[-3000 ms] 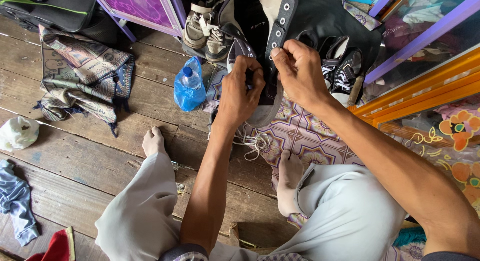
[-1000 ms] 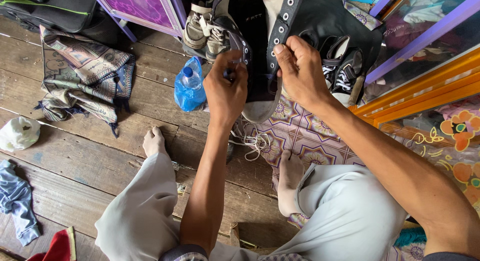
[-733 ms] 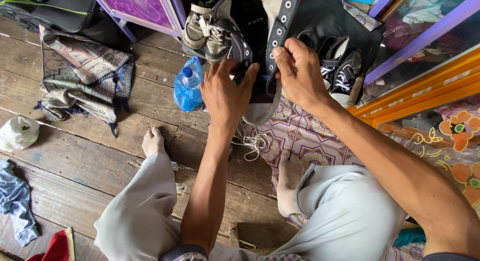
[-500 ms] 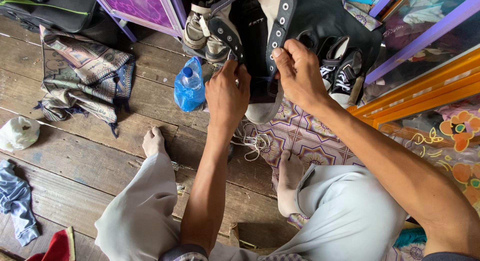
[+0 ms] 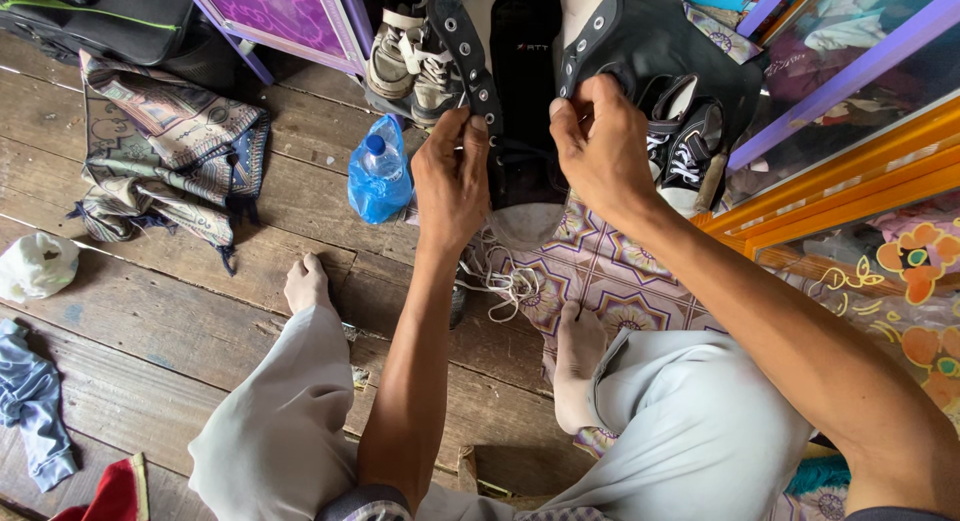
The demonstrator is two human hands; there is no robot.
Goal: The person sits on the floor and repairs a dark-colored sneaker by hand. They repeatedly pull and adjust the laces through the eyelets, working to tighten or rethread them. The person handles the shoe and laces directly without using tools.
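I am holding a black high-top sneaker [image 5: 525, 91] up at 12 o'clock, its white toe cap pointing down toward me. My left hand [image 5: 452, 176] is pinching the left eyelet flap, grip closed on it. My right hand [image 5: 600, 146] is pinching the right eyelet flap, grip closed likewise. A white shoelace [image 5: 505, 281] is lying on the patterned mat [image 5: 610, 271] below; a blue water bottle [image 5: 378, 171] is sitting at 10 o'clock.
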